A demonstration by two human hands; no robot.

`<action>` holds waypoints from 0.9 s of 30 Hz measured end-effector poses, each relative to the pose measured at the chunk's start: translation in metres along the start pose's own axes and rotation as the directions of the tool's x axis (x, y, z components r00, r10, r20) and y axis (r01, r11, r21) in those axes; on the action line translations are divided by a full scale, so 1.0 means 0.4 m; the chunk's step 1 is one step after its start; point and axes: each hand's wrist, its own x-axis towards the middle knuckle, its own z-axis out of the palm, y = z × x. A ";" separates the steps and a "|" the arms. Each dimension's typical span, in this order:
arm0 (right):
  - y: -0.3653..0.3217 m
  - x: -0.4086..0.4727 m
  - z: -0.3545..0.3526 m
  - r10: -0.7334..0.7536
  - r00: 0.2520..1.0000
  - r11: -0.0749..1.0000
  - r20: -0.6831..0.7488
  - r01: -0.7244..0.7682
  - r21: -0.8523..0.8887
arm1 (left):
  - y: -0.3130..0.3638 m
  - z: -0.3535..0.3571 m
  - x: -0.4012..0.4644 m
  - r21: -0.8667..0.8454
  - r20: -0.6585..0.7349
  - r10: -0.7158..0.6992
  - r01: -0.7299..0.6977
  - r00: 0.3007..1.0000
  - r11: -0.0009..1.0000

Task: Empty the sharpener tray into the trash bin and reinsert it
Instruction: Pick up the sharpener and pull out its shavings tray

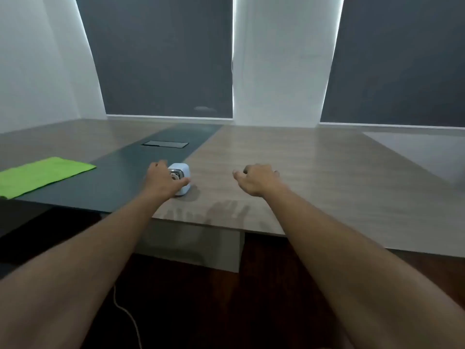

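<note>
A small pale-blue pencil sharpener (181, 176) with a silver face stands on the table (327, 177), near the seam between the dark strip and the wood. My left hand (162, 180) wraps its left and front side, thumb across the front, partly hiding it. Its tray is not distinguishable. My right hand (256, 178) hovers over the wood to the right of the sharpener, fingers loosely curled and holding nothing. No trash bin is in view.
A green cloth (42, 175) lies flat at the left on the table's dark strip. A closed cable hatch (165, 144) sits further back. A white cable (125, 313) runs on the dark floor below the table's front edge.
</note>
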 end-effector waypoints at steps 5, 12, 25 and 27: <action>-0.027 0.046 0.054 -0.092 0.996 0.996 0.019 0.092 -0.014 | -0.028 0.058 0.037 -0.096 -0.008 -0.050 0.049 0.999 0.994; -0.011 0.136 0.117 -0.130 0.992 0.986 -0.001 0.129 0.110 | -0.041 0.129 0.113 -0.091 -0.074 -0.087 0.080 0.993 0.993; -0.039 0.164 0.123 -0.050 0.996 0.863 0.077 0.004 0.505 | -0.043 0.123 0.173 -0.566 0.140 -0.259 0.292 0.956 0.771; -0.048 0.158 0.116 -0.004 0.988 0.735 0.157 -0.104 0.670 | -0.009 0.122 0.162 -0.639 0.234 -0.246 0.340 0.940 0.690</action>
